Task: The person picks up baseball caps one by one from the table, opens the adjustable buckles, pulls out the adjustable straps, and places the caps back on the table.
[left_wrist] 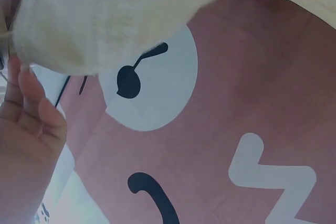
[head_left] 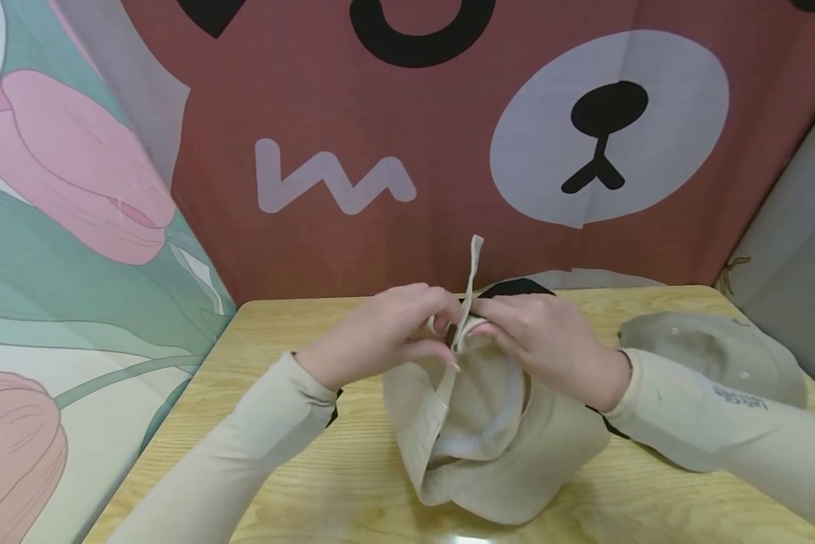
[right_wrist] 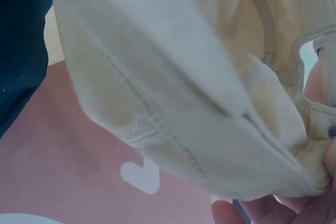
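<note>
A beige cap [head_left: 557,446] is tilted over the middle of the wooden table [head_left: 298,438], a narrow strap [head_left: 473,276] standing up from it. The left hand [head_left: 380,332] holds the cap's edge at the strap between thumb and fingers; the right hand [head_left: 557,347] pinches the edge alongside. On the table's right side lies a grey cap [head_left: 713,363] (partly covered by the right sleeve [head_left: 706,423]); behind the table hangs a printed cloth [head_left: 312,249].

Room btwn L sleeve [head_left: 244,453] & beige cap [head_left: 550,461] — R side blocked by grey cap [head_left: 720,351].
</note>
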Demonstrator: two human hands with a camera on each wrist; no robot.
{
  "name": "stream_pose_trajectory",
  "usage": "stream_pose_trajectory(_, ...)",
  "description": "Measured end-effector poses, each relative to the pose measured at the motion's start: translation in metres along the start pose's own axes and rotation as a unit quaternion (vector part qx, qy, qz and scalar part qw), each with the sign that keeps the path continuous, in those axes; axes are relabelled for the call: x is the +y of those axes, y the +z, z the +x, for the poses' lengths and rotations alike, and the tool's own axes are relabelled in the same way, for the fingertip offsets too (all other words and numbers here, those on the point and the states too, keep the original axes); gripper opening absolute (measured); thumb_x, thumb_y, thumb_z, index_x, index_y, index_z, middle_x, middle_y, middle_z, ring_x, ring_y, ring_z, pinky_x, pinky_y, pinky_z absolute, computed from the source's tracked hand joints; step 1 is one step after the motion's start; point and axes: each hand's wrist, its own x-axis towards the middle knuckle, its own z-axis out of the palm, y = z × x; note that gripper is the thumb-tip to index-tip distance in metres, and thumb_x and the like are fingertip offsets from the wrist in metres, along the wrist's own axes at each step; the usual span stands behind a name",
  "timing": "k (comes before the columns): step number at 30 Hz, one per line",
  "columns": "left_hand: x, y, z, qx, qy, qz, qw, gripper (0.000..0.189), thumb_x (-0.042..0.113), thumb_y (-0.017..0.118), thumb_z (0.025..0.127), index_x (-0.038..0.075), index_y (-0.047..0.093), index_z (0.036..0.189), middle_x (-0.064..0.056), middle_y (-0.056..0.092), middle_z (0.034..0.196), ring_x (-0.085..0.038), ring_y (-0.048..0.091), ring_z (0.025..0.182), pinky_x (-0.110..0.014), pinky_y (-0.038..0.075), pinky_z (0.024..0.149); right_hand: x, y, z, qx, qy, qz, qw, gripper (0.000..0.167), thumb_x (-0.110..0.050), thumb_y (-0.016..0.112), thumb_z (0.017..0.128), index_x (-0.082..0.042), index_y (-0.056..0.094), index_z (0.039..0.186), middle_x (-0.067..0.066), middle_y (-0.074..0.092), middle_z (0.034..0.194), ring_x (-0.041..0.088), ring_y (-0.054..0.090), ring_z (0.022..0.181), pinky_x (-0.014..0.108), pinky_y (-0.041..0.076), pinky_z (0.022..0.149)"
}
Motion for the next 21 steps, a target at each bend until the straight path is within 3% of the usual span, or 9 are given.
stream_pose_trajectory(7, 0.0, -0.001, 0.0, -0.03, -0.015, -0.025, 0.9991, 0.037, 0.025, 0.082, 0.075, 0.011, 0.049, 0.086, 0.006, 0.039, 0.069, -0.004, 0.039, 0.063, -0.02, 0.035, 0.059, -0.003, 0.002, -0.001, -0.002, 0.002, -0.001, 1.0, 0.057, -0.048, 0.029, 0.1, -0.006, 0.068, 0.102, 0.001, 0.068, 0.077, 0.012, 0.06, 0.062, 0.034, 0.05, 0.054)
stream_pose_trajectory(14, 0.002, -0.002, -0.001, -0.023, -0.004, 0.011, 0.9997, 0.033, 0.028, 0.081, 0.077, 0.014, 0.051, 0.082, 0.007, 0.043, 0.069, -0.005, 0.04, 0.064, -0.02, 0.035, 0.06, -0.004, -0.001, 0.0, -0.032, 0.023, 0.004, 0.9992, 0.055, -0.049, 0.029, 0.1, -0.01, 0.067, 0.1, -0.004, 0.065, 0.076, 0.01, 0.055, 0.062, 0.033, 0.048, 0.054)
stream_pose_trajectory(16, 0.005, -0.001, -0.002, -0.009, -0.022, 0.036, 0.9991, 0.029, 0.027, 0.079, 0.08, 0.014, 0.054, 0.084, 0.008, 0.045, 0.07, -0.006, 0.042, 0.065, -0.02, 0.036, 0.06, -0.003, -0.004, 0.001, -0.051, 0.046, 0.014, 0.9975, 0.054, -0.049, 0.031, 0.099, -0.009, 0.068, 0.102, -0.002, 0.068, 0.08, 0.011, 0.058, 0.065, 0.034, 0.05, 0.057)
stream_pose_trajectory(18, 0.009, 0.001, -0.003, 0.019, -0.06, 0.065, 0.996, 0.027, 0.025, 0.079, 0.081, 0.012, 0.057, 0.09, 0.007, 0.049, 0.074, -0.008, 0.044, 0.068, -0.021, 0.039, 0.061, -0.002, -0.007, 0.001, -0.077, 0.083, 0.026, 0.9932, 0.048, -0.045, 0.04, 0.099, -0.007, 0.069, 0.106, 0.001, 0.07, 0.088, 0.014, 0.062, 0.072, 0.036, 0.052, 0.063)
stream_pose_trajectory(21, 0.02, 0.007, -0.006, 0.075, -0.136, 0.109, 0.9818, 0.036, 0.025, 0.081, 0.08, 0.006, 0.057, 0.099, 0.0, 0.051, 0.077, -0.013, 0.047, 0.07, -0.023, 0.041, 0.06, -0.002, -0.012, 0.003, -0.109, 0.129, 0.033, 0.985, 0.032, -0.03, 0.056, 0.098, -0.005, 0.069, 0.112, 0.006, 0.072, 0.099, 0.019, 0.066, 0.081, 0.04, 0.053, 0.071)
